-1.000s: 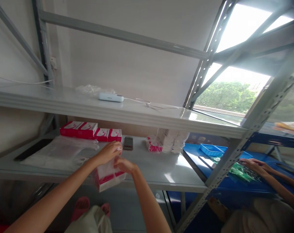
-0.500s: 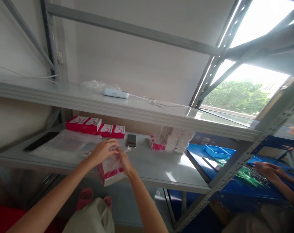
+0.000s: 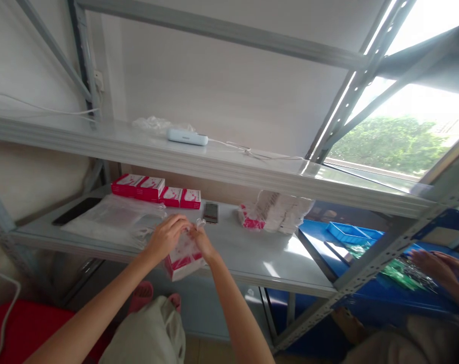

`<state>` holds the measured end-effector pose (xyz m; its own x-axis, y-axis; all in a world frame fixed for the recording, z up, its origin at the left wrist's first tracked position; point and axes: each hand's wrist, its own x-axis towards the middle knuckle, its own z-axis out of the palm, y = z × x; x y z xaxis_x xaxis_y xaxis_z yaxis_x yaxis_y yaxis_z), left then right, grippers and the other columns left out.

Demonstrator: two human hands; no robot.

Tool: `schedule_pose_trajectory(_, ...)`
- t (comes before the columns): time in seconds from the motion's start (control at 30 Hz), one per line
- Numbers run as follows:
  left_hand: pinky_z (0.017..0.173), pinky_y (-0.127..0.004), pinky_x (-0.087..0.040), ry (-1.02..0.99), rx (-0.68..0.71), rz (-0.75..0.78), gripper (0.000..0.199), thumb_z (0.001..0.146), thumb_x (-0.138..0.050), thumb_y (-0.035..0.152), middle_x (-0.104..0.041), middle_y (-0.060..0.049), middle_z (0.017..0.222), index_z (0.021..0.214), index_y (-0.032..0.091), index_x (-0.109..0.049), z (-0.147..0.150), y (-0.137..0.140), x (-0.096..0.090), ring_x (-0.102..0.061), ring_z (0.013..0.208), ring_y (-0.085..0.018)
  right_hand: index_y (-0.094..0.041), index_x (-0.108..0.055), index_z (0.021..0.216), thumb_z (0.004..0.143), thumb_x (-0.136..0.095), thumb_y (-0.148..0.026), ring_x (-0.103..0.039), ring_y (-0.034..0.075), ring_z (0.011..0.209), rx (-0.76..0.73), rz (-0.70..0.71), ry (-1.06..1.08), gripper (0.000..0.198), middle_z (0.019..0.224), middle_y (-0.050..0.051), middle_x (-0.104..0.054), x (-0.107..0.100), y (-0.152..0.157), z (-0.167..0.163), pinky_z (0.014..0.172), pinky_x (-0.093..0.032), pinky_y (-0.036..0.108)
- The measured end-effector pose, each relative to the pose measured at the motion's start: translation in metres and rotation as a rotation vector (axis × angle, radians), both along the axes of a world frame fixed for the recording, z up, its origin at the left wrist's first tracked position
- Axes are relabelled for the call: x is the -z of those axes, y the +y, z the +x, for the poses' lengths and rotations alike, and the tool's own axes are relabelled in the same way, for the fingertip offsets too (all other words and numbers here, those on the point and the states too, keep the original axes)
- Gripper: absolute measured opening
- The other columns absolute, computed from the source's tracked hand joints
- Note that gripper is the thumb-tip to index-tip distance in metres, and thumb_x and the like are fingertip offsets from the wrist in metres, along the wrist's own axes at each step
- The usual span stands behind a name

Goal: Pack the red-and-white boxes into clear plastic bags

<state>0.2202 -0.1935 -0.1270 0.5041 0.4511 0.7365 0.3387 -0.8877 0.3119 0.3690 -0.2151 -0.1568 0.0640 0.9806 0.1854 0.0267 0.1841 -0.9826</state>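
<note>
To the right of the right hand [image 3: 202,243], the grey metal lower shelf [image 3: 244,260] gives free room to pass. Behind this room stand a flat dark phone [image 3: 211,213] and a white bundle in clear plastic [image 3: 284,212]. Leftward, flat translucent plastic bags [image 3: 106,218] obstruct; above, the grey metal upper shelf [image 3: 221,174] limits the height.

On the upper shelf [image 3: 214,174] lies a pale device [image 3: 187,137], its white cable [image 3: 248,151] trailing right. Beneath the shelf are a phone [image 3: 211,213] and, farther left, a flat black thing [image 3: 77,210], with a red surface [image 3: 28,328] lower still, under the shelf's left end. Behind the shelf's right end is a bright window [image 3: 396,144]; beyond that end, lower down, is a blue bench [image 3: 316,231] carrying a blue tray [image 3: 346,233] and green plastic [image 3: 402,274].
</note>
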Motion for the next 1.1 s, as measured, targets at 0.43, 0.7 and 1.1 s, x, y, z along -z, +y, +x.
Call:
schedule_pose_trajectory(0.43,0.088,-0.038,-0.045,-0.029,-0.13,-0.328,0.032,0.067,-0.048,0.007,-0.056,-0.008,0.102,0.096,0.02,-0.046,0.024,-0.015,0.025,-0.058,0.096,-0.023,-0.022,-0.046,0.069,0.077,-0.049,-0.042,-0.043,0.015,0.07,-0.004,0.07,0.002,0.022,0.072,-0.001,-0.047,-0.002,-0.023,0.007,0.072,-0.037,0.027)
schedule_pose_trajectory(0.7,0.061,-0.028,-0.04,-0.088,0.01,-0.922,0.032,0.064,-0.048,0.015,-0.048,0.008,0.062,0.093,0.022,-0.036,0.019,0.01,0.028,-0.051,0.059,-0.016,-0.021,-0.048,0.067,0.078,-0.047,-0.029,-0.045,0.013,0.069,-0.052,-0.066,0.007,0.014,0.07,-0.002,-0.05,-0.004,-0.027,-0.002,0.068,-0.036,0.025)
schedule_pose_trajectory(1.1,0.082,-0.029,-0.042,0.049,0.404,-1.071,0.028,0.076,-0.054,0.036,-0.063,0.0,0.089,0.097,0.021,-0.044,0.0,0.01,0.003,-0.06,0.091,-0.018,-0.018,-0.06,0.061,0.075,-0.059,-0.062,-0.048,0.013,0.062,-0.34,-0.11,-0.033,0.046,0.063,0.0,-0.057,-0.021,-0.018,0.026,0.068,-0.041,0.029)
